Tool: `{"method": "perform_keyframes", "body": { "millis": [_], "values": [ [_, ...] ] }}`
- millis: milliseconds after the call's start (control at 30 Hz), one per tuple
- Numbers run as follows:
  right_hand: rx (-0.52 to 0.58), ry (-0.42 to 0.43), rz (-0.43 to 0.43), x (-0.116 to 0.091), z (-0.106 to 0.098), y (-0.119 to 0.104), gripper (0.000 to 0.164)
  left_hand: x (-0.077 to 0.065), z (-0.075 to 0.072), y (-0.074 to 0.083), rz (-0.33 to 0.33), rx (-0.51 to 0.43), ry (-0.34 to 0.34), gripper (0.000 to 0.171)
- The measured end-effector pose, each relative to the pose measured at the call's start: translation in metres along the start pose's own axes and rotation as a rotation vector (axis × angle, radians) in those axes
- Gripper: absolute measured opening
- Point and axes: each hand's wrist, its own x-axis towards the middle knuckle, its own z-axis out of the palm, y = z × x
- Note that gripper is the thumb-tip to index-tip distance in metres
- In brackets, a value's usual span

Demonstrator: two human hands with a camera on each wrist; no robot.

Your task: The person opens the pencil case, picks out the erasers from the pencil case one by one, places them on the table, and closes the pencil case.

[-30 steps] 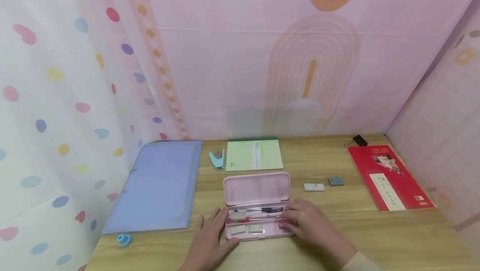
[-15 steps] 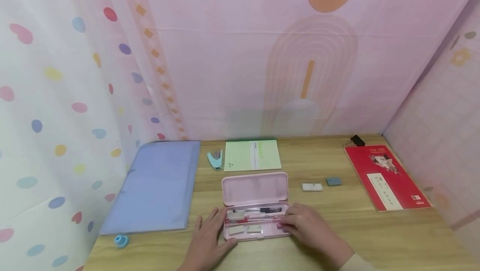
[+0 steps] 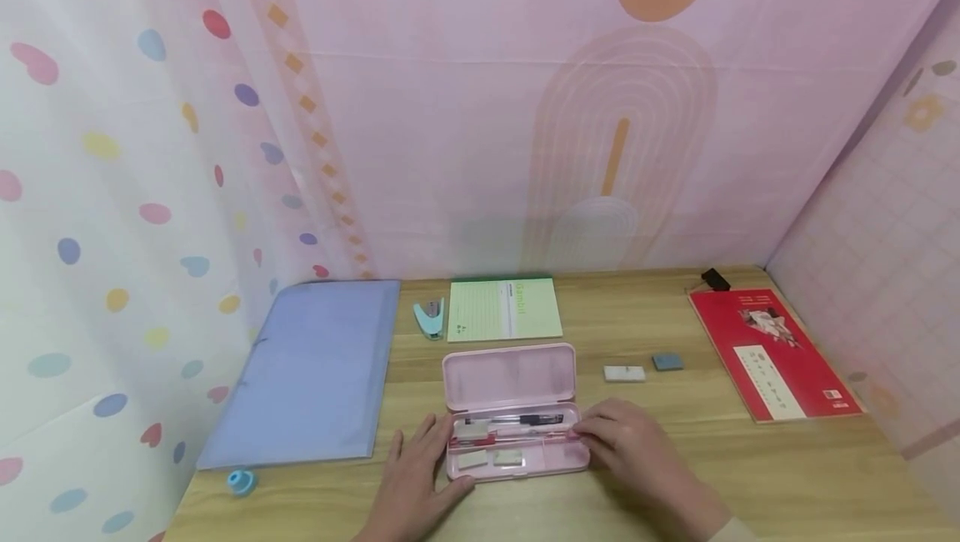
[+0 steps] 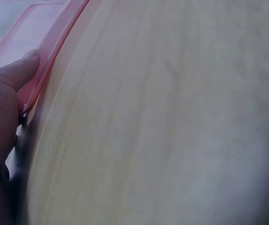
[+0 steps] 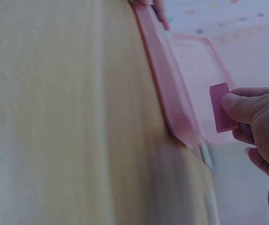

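Observation:
A pink pencil case (image 3: 510,377) lies open in front of the person, its lid tilted back. Its tray holds a black-capped pen (image 3: 538,419), a red pen (image 3: 480,442) and several pale erasers (image 3: 507,458). At the tray's left end rests the left hand (image 3: 417,475), fingers fairly straight along the side and thumb at the front edge. The right hand (image 3: 637,450) is by the tray's right end. In the right wrist view, its thumb and fingers pinch a dark pink eraser (image 5: 218,110), held apart from the case.
White (image 3: 624,373) and blue-grey (image 3: 667,362) erasers lie to the right, before a red booklet (image 3: 776,358) and a black clip (image 3: 715,279). Behind the case are a green notepad (image 3: 504,308) and a stapler (image 3: 430,319). Leftward lie a blue folder (image 3: 307,375) and a small blue object (image 3: 241,482).
The right hand has lifted the pink eraser out of the tray's right front compartment and moved slightly up and right. The left hand stays at the case's left end.

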Motion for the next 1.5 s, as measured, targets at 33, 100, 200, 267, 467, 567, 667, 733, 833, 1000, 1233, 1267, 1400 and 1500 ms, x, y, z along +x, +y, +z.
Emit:
{"method": "perform_keyframes", "body": {
  "millis": [33,100,200,267,467,567,667,733,833,1000,1233,1267,1400,1500],
  "values": [
    [-0.013,0.013,0.015,-0.001,-0.004,0.003,0.022,0.0,0.0,0.0,0.002,0.0,0.002,0.093],
    [-0.048,0.018,0.057,-0.003,-0.01,0.012,0.023,-0.001,0.0,0.0,0.005,0.0,0.009,0.093],
    [-0.094,-0.004,0.126,-0.007,-0.016,0.028,0.023,-0.001,0.001,-0.001,0.008,0.004,0.021,0.093],
    [-0.114,-0.034,0.179,-0.01,-0.018,0.038,0.021,-0.001,0.002,-0.002,0.009,0.005,0.025,0.092],
    [-0.135,-0.122,0.293,-0.017,-0.019,0.059,0.017,-0.001,0.003,-0.003,0.019,0.004,0.019,0.092],
    [-0.146,-0.153,0.309,-0.018,-0.019,0.063,0.016,-0.001,0.002,-0.002,0.014,0.004,0.006,0.093],
    [-0.147,-0.178,0.322,-0.017,-0.019,0.064,0.016,0.0,0.002,-0.001,0.005,0.008,-0.006,0.093],
    [-0.145,-0.187,0.334,-0.017,-0.018,0.065,0.015,0.0,0.001,-0.001,0.003,0.011,-0.01,0.093],
    [-0.146,-0.185,0.344,-0.017,-0.016,0.067,0.015,0.0,0.002,-0.001,0.003,0.014,-0.01,0.093],
    [-0.17,-0.202,0.364,-0.018,-0.013,0.068,0.019,0.0,0.003,-0.001,0.006,0.009,0.001,0.093],
    [-0.166,-0.263,0.401,-0.017,-0.012,0.064,0.029,0.0,0.002,0.0,0.001,0.002,0.0,0.093],
    [-0.163,-0.272,0.403,-0.017,-0.012,0.063,0.029,0.0,0.002,0.0,0.0,0.0,-0.001,0.093],
    [-0.159,-0.292,0.404,-0.017,-0.013,0.062,0.028,0.0,0.001,0.0,-0.005,-0.002,-0.003,0.093],
    [-0.158,-0.292,0.404,-0.016,-0.012,0.062,0.029,0.0,0.001,0.0,-0.007,0.003,-0.001,0.093]
  ]
}}
